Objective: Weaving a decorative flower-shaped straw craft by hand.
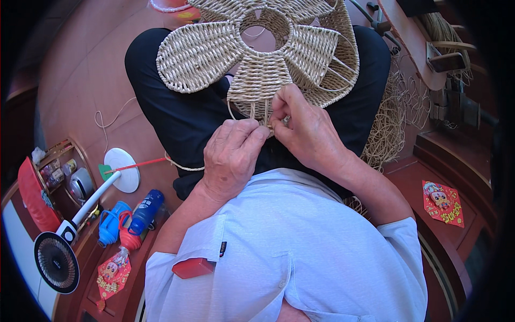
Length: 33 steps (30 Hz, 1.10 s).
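Found woven flower-shaped piece over the thighs. Noted right hand pinched on a strand at the lower petal, left hand curled alongside with grip unclear. Could not see the strand's end behind both hands. Observed cord heap beside the right thigh, standing fan and blue bottle at left.

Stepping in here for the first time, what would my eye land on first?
Probably the flower-shaped woven piece at the top centre, its broad petals ringing a round hole. Just below, the left hand and right hand meet at its pale strands. Next, perhaps, the tangled heap of cord at right and the fan at lower left.
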Tool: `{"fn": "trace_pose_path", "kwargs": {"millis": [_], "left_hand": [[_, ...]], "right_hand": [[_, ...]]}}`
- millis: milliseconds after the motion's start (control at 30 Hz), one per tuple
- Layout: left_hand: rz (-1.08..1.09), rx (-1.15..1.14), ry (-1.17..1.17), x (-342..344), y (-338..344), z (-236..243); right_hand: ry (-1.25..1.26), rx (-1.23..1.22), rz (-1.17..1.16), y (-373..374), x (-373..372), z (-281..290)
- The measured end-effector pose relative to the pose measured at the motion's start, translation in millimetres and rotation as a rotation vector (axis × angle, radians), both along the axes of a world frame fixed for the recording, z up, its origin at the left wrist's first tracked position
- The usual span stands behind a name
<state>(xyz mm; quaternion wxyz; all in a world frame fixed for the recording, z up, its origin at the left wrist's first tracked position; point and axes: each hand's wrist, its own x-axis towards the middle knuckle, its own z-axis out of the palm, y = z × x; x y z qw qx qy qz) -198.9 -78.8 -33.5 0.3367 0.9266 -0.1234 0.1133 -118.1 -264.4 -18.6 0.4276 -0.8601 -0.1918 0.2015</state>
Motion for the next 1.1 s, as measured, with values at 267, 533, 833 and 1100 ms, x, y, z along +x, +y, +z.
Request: {"fn": "trace_pose_path", "kwargs": {"millis": [267, 533, 833, 1100], "left_hand": [[-0.027, -0.137, 0.232, 14.0, 5.7, 3.4], [0.096, -0.195, 0.517, 29.8, 3.2, 14.6], [0.077, -0.143, 0.484, 26.5, 4.5, 7.4], [-0.147, 0.021, -0.020, 0.7, 20.6, -25.2]], "right_hand": [[-0.005, -0.023, 0.015, -1.1, -1.6, -6.4], [0.066, -0.001, 0.024, -2.7, -0.8, -3.8], [0.021, -0.027, 0.017, -0.1, -6.5, -12.6], [0.002, -0.072, 0.017, 0.5, -8.0, -10.4]]}}
